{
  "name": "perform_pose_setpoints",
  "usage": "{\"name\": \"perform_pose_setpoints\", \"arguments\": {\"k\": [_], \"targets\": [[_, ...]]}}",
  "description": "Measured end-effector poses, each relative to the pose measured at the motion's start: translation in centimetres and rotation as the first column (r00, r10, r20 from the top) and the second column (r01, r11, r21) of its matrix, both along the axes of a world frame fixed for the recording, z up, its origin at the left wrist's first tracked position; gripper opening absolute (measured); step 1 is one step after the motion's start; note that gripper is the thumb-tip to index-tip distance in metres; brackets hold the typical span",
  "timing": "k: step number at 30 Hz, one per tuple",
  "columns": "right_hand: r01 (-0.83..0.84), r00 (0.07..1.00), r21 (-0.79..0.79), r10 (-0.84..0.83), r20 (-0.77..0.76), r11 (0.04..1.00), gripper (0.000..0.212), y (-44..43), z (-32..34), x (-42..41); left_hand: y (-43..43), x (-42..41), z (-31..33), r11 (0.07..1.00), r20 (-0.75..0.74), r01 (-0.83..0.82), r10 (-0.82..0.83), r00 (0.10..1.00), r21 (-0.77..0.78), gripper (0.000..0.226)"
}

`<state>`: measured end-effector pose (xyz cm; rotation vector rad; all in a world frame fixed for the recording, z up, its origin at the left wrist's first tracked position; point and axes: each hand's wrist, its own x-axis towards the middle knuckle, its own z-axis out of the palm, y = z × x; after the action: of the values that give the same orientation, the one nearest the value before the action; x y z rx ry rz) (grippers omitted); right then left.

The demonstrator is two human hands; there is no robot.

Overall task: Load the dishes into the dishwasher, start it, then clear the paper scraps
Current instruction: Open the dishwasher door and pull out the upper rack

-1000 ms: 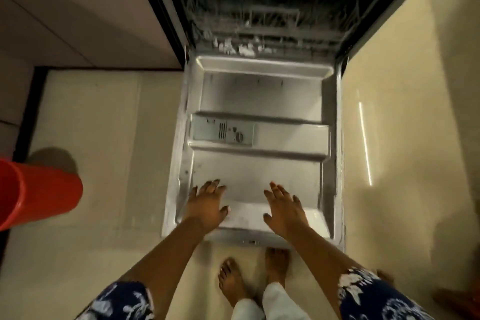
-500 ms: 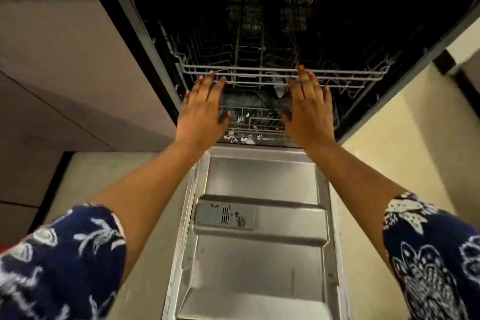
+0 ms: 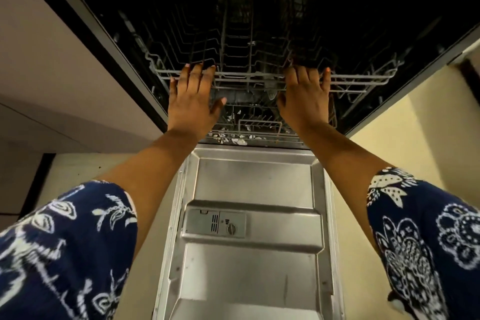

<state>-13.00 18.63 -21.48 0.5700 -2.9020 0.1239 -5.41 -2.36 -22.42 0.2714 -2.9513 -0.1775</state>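
Both hands have moved up from just short of the upper rack's front rail onto it.
Left hand [image 3: 193, 104] lays straight fingers across the rail of the upper rack [image 3: 249, 76]. Right hand [image 3: 305, 99] has its fingertips behind that rail; whether they hook it cannot be told. The spaced, paired placement suggests an even pull over the lowered dishwasher door [image 3: 254, 179]. Paper scraps [image 3: 239, 141] lie at the front of the lower rack [image 3: 259, 125]. No dishes show.

No readable text anywhere (dispenser [image 3: 215, 223] marks too small).
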Motion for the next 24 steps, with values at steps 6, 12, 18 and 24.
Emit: {"name": "perform_pose_setpoints", "arguments": {"k": [6, 12, 18, 24], "targets": [[0.005, 0.999, -0.065, -0.007, -0.033, 0.998, 0.040, 0.8, -0.2, 3.3, 0.5, 3.3, -0.7, 1.000, -0.034, 0.009, -0.010, 0.999, -0.027, 0.063], [0.024, 0.996, -0.145, -0.037, -0.087, 0.989, 0.038, 1.5, -0.9, 9.7, 1.3, 9.2, -0.9, 1.000, -0.024, -0.018, 0.018, 1.000, -0.012, 0.059], [-0.077, 0.995, -0.125, 0.069, -0.066, 0.989, 0.036, 4.3, -0.4, 13.1, 2.8, 13.4, 0.6, 0.997, -0.022, -0.026, 0.025, 0.999, -0.068, 0.051], [-0.124, 0.981, 0.026, 0.119, 0.155, 0.992, 0.054, 5.7, 1.2, 12.6, 2.6, 11.0, 2.5, 0.998, 0.180, -0.054, 0.056, 0.982, -0.016, 0.069]]}}
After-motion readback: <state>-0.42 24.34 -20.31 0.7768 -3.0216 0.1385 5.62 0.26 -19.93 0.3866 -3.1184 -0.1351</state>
